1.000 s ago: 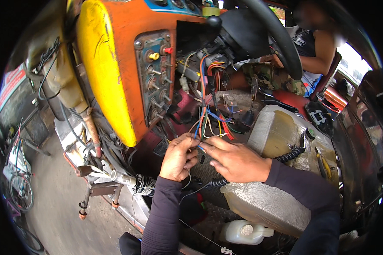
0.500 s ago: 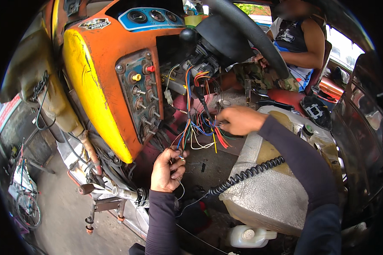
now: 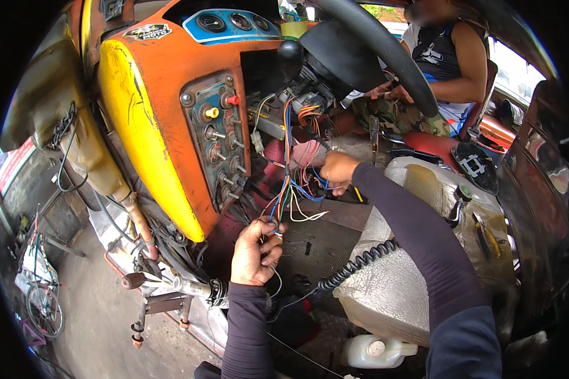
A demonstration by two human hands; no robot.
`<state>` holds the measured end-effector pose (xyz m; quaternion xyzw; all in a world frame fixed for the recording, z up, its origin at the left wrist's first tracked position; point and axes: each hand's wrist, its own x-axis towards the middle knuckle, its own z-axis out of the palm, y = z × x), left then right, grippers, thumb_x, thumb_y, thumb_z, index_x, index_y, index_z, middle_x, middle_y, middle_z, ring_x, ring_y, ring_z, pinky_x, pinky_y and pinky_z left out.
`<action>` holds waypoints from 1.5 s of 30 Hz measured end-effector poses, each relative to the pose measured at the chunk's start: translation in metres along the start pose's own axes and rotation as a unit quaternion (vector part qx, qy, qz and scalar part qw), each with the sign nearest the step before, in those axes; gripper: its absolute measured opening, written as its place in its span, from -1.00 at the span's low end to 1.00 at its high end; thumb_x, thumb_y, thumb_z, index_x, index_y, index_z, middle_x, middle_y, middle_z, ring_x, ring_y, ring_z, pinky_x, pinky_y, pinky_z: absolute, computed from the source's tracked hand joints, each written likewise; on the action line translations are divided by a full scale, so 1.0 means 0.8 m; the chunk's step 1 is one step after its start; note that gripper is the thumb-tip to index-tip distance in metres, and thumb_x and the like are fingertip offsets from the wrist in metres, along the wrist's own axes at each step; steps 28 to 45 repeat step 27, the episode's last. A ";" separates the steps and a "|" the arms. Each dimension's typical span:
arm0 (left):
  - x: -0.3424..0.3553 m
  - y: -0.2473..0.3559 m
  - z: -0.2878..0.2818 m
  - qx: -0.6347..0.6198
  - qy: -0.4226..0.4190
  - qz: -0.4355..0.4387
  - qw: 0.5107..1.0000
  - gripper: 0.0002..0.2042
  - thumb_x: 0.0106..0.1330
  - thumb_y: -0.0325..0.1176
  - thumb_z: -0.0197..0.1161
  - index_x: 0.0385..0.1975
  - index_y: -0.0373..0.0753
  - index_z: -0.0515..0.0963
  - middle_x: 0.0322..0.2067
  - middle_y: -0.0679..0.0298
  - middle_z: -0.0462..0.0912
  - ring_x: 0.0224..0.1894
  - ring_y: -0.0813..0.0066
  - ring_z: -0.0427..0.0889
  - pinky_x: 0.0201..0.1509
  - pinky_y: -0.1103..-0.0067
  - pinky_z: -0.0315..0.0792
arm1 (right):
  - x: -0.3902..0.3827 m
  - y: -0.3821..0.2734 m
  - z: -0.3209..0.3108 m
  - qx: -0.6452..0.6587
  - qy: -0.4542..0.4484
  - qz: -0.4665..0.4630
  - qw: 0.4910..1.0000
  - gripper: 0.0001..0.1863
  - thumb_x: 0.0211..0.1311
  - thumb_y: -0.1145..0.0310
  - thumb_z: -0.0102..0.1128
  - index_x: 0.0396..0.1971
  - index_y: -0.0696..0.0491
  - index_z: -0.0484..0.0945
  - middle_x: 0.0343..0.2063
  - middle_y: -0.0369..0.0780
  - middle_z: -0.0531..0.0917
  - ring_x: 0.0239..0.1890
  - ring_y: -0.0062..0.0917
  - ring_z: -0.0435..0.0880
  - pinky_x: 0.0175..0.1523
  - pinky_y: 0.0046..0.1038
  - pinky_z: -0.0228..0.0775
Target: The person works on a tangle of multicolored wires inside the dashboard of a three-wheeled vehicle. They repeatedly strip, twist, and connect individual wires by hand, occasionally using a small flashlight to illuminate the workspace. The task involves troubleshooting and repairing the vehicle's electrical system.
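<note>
Below the steering column hangs a loose bundle of coloured wires, with blue, orange, green and red strands spreading out at its lower end. My left hand is closed in a pinch on the ends of several of these wires, below the orange dashboard. A pale wire trails down from this hand. Farther right, my right hand has its fingers curled round more wires of the same bundle; a yellow end shows beside it, and its grip is partly hidden. White wires stick out between the two hands.
The steering wheel arches above my right hand. A switch panel is at left. A silver-covered hump carries a coiled black cord and pliers. A screwdriver stands near a seated person. A white jug lies low.
My right hand has moved left and slightly up along the wires, now covering most of the red and yellow ends. The left hand keeps its pinch. The whole view has shifted slightly.
</note>
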<state>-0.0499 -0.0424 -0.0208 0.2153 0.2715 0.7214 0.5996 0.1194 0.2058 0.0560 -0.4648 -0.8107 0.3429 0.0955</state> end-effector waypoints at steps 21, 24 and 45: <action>-0.002 -0.012 0.010 0.044 -0.030 -0.022 0.998 -0.94 0.33 -0.44 0.20 -0.26 -0.21 0.50 -0.20 0.15 0.59 -0.64 0.82 0.16 -0.68 0.80 0.06 | 0.040 -0.001 -0.002 0.330 0.174 -0.167 0.913 -0.13 0.38 -0.02 0.44 0.50 0.15 0.30 0.40 0.00 0.48 0.41 -0.23 0.47 0.40 -0.19 0.39; -0.002 -0.015 0.012 0.055 -0.021 -0.017 0.998 -0.89 0.32 -0.44 0.21 -0.20 -0.21 0.51 -0.25 0.16 0.64 -0.63 0.79 0.21 -0.68 0.79 0.07 | 0.054 0.004 0.006 0.364 0.127 -0.159 0.909 -0.17 0.37 -0.02 0.45 0.47 0.12 0.34 0.29 -0.06 0.54 0.17 -0.34 0.61 0.12 -0.24 0.60; -0.004 -0.024 0.011 0.062 0.037 -0.004 0.997 -0.86 0.34 -0.42 0.27 -0.16 -0.22 0.54 -0.22 0.14 0.72 -0.49 0.69 0.45 -0.62 0.74 0.15 | 0.059 0.026 0.002 0.199 0.130 -0.214 0.947 -0.32 0.30 0.07 0.42 0.32 0.10 0.49 0.11 -0.08 0.63 0.15 -0.27 0.64 0.29 -0.19 0.51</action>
